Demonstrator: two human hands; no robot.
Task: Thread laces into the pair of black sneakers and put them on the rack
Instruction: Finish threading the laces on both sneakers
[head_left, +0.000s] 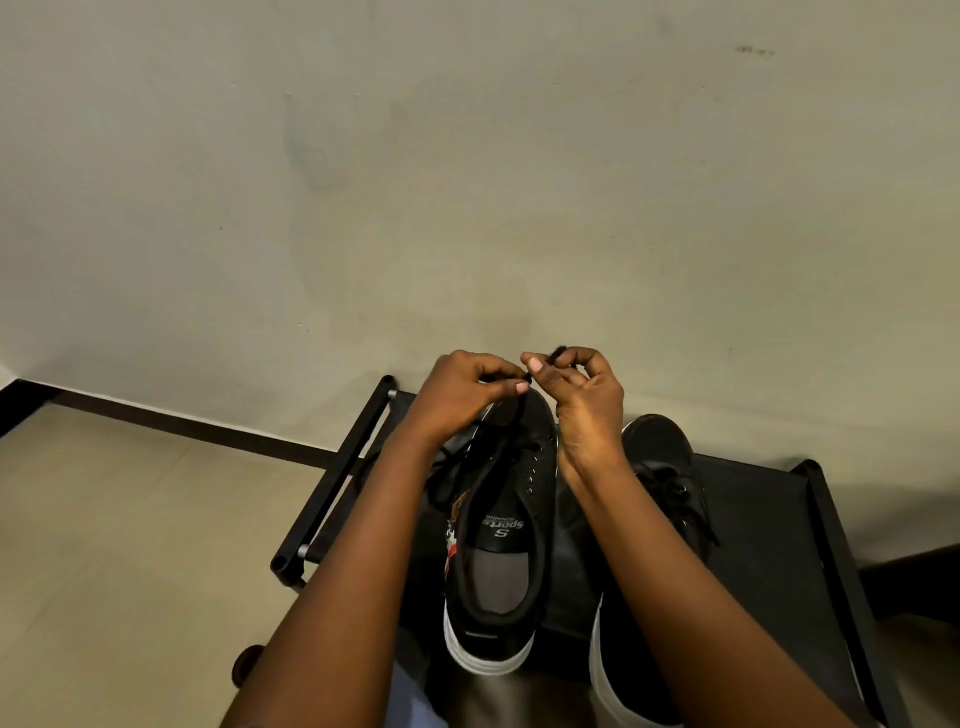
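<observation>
At the centre of the frame, just below the middle, two bare hands meet above the toe of a black sneaker (506, 525). The left hand (460, 397) curls its fingers and pinches a thin black lace (511, 410) between thumb and forefinger; the right hand (582, 395) pinches the same cord just beside it, a frayed, fuzzy end poking up above its fingers. The lace drops from the fingertips to the front of the shoe, and more of it lies in loose loops along the shoe's left side. This sneaker has a matte, suede-like upper, a row of small round metal eyelets down its right flap, a thick white rubber sole at the heel, and a grey insole printed with a white logo. It stands toe toward the wall on the top shelf of a rack (769, 519), whose surface looks like taut black fabric framed by round black tubes with silver ends. To the right, partly hidden behind the right forearm, the second sneaker (660, 457) rests on the same shelf, rounded toe also toward the wall, its laces already knotted in a dark tangle. The upper frame is filled by a smooth, pale wall (467, 182) with faint smudges; a dark skirting strip runs along its foot, and pale glossy floor tiles (130, 519) fill the lower left.
</observation>
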